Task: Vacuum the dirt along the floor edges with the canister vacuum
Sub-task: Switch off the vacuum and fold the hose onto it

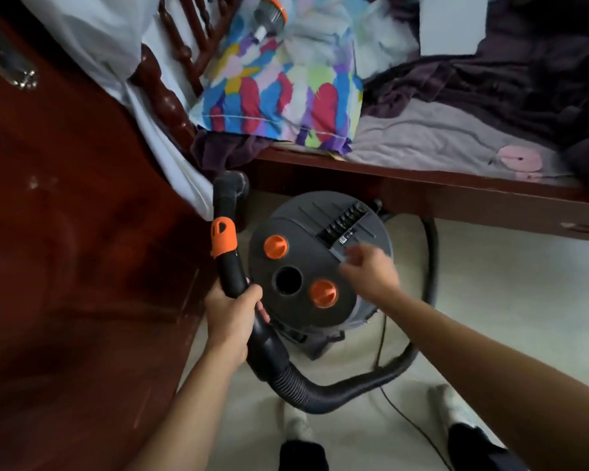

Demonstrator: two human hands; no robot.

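Observation:
A dark grey canister vacuum [306, 232] with two orange knobs and a round hole in its lid stands on the pale floor beside the bed. My left hand [230, 312] grips the black hose handle [233, 277], which has an orange collar. The nozzle end [230, 186] points into the corner between the wardrobe and the bed frame. The ribbed black hose [323, 390] loops under my arms and round the canister's right side. My right hand [371, 266] hovers, blurred, over the lid by its black carry handle, fingers loosely bent and holding nothing.
A dark red wooden wardrobe door [82, 232] fills the left. The wooden bed frame [456, 195] runs across behind the canister, with a colourful pillow [279, 93] and dark blankets on top. A thin black power cord [408, 419] trails over the floor near my feet.

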